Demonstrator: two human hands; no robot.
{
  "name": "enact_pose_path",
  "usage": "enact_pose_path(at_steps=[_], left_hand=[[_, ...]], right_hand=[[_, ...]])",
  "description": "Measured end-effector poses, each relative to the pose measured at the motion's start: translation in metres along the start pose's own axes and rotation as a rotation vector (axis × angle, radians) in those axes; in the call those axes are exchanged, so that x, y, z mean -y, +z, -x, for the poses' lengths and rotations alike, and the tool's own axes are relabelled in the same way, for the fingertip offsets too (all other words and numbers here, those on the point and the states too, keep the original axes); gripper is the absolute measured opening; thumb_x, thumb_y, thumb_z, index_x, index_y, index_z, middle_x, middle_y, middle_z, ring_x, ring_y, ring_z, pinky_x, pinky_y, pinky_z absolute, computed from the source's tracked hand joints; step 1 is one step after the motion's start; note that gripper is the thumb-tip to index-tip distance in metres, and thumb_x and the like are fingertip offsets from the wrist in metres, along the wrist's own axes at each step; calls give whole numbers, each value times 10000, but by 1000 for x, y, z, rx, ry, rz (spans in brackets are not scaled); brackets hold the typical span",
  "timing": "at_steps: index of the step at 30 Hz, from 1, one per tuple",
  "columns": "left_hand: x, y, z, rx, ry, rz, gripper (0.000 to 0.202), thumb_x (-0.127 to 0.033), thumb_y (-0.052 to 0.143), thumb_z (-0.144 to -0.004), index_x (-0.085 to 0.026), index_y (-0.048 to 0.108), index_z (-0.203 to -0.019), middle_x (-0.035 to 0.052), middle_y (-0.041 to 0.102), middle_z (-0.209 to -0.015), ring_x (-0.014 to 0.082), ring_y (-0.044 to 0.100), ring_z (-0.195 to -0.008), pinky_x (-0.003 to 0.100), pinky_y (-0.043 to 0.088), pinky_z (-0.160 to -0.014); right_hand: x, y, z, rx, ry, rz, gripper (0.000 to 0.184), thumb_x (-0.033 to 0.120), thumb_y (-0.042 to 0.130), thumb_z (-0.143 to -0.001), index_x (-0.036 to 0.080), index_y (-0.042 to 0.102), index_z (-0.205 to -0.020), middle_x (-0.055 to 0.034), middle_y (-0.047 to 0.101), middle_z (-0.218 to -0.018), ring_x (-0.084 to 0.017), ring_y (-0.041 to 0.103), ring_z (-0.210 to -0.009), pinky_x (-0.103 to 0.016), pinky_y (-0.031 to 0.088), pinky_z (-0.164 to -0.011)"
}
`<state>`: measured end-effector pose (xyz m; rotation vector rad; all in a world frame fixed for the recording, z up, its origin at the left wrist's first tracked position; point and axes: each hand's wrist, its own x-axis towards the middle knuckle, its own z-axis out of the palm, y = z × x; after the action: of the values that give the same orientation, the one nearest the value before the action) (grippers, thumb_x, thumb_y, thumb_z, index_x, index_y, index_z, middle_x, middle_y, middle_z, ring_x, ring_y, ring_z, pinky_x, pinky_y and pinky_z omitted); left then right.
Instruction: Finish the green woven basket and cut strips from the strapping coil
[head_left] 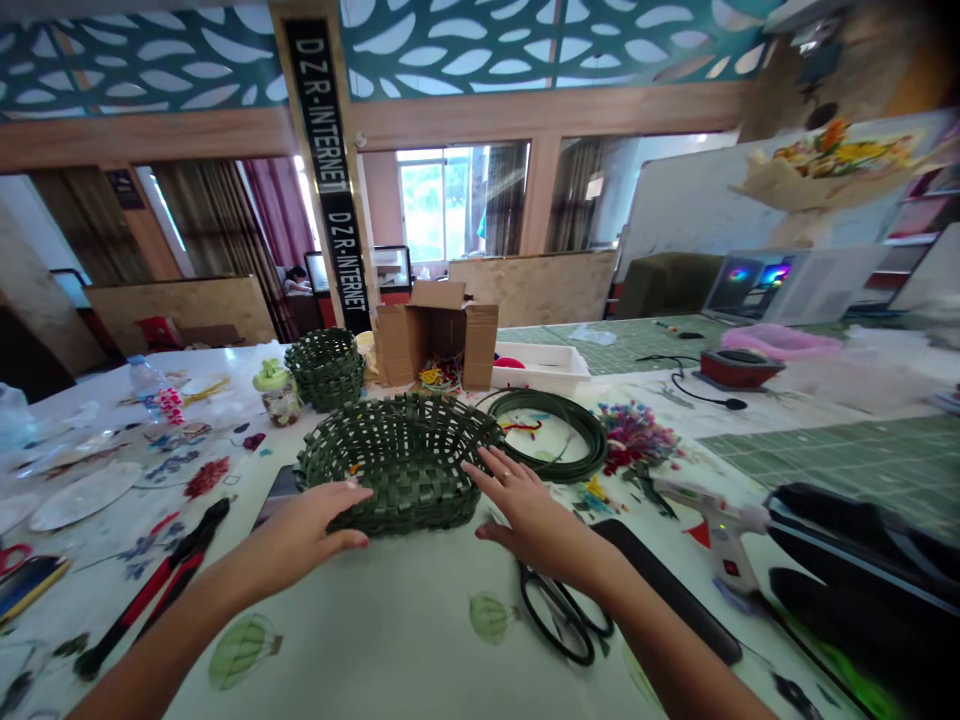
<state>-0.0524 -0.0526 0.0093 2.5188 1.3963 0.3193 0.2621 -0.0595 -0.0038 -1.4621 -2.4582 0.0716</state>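
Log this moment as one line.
left hand: open, by left end of woven basket | right hand: open, by its right end | contact: unclear | woven basket: upright | beyond right hand: green coil

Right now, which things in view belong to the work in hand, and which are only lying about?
Likely in the work:
- green woven basket, at the open left hand and right hand
- perhaps the green coil, similar in colour

Seemingly lying about:
- bouquet
- computer case
- plastic bottle
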Motion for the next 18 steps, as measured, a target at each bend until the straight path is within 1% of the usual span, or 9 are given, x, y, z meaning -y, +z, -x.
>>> enact_pose_path(at_steps=[2, 4, 6, 8, 10, 11, 13, 15, 18], left_hand=[[6, 15, 3, -85, 7, -51, 456, -415, 577, -798, -231, 547, -1215, 98, 544, -1280, 259, 482, -1182, 414, 368, -989], [12, 28, 1, -173, 48, -113, 373, -315, 614, -785, -206, 582, -1141, 104, 594, -1196, 256, 520, -1119, 409, 394, -952], [14, 38, -2, -260, 85, -183, 265, -224, 611, -787, -183, 604, -1048, 95, 638, -1067, 242, 558, -1022, 392, 419, -893], [15, 44, -6, -323, 95, -256, 147, -163, 584, -798, -165, 615, -941, 77, 648, -923, 226, 577, -907, 364, 433, -806], [15, 47, -9, -354, 99, -302, 78, -138, 553, -814, -163, 609, -862, 58, 631, -835, 210, 572, -829, 337, 423, -737], [15, 47, -10, -361, 103, -313, 74, -135, 542, -820, -166, 605, -843, 51, 623, -818, 206, 566, -813, 331, 414, -722], [16, 46, -14, -371, 107, -323, 78, -141, 530, -830, -172, 600, -842, 47, 618, -824, 204, 557, -818, 332, 399, -727], [19, 45, -22, -378, 111, -338, 87, -144, 520, -837, -174, 599, -858, 49, 618, -845, 208, 552, -837, 340, 389, -744], [25, 44, -41, -387, 107, -354, 91, -151, 511, -845, -173, 598, -864, 54, 620, -866, 211, 548, -854, 345, 382, -758]], right_hand=[[2, 14, -2, -38, 12, 52, 773, 226, 711, -706, 211, 344, -1387, -140, 243, -1477, -322, 157, -1367, -552, 229, -1048], [4, 24, -8, -105, 0, 99, 715, 211, 705, -708, 207, 390, -1350, -139, 288, -1461, -326, 183, -1359, -586, 189, -1040], [8, 30, -14, -184, -51, 136, 612, 218, 692, -722, 202, 452, -1285, -141, 387, -1408, -320, 254, -1331, -597, 142, -1038], [12, 34, -20, -244, -113, 169, 508, 232, 684, -734, 193, 502, -1207, -135, 509, -1304, -300, 367, -1261, -559, 145, -1038], [14, 36, -25, -272, -144, 231, 375, 237, 680, -743, 186, 554, -1092, -105, 605, -1154, -266, 492, -1118, -473, 221, -1005], [14, 37, -27, -276, -149, 267, 295, 240, 680, -747, 184, 575, -1017, -84, 635, -1068, -245, 534, -1028, -423, 269, -961], [10, 39, -33, -279, -148, 324, 164, 244, 678, -754, 181, 588, -877, -49, 654, -910, -215, 565, -876, -354, 321, -845], [3, 40, -40, -287, -142, 345, 125, 250, 675, -760, 179, 582, -804, -35, 647, -819, -209, 562, -811, -332, 318, -767], [-10, 41, -56, -310, -119, 358, 127, 252, 676, -761, 172, 580, -783, -43, 644, -801, -215, 556, -806, -326, 296, -741]])
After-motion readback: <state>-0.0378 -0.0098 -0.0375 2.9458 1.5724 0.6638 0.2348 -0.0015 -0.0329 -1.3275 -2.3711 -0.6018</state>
